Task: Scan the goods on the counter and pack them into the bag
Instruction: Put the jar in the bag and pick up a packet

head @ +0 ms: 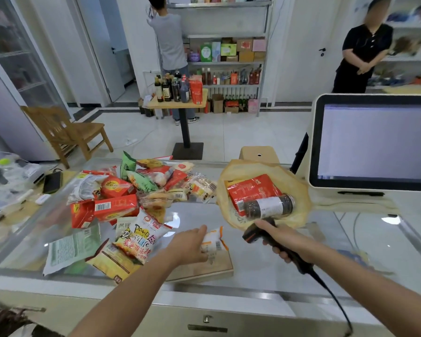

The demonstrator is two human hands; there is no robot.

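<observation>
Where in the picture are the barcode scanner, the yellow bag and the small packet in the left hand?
barcode scanner [252, 235], head view, on its black head.
yellow bag [299, 189], head view, on its right wall.
small packet [213, 241], head view, on its white front.

On the bench [253, 271], snack packets [131, 198] lie heaped at left; to their right sits the bag [299, 186], a pouch [250, 188] and a jar [269, 206] lying in it. A monitor [374, 142] stands right of the bag.
</observation>
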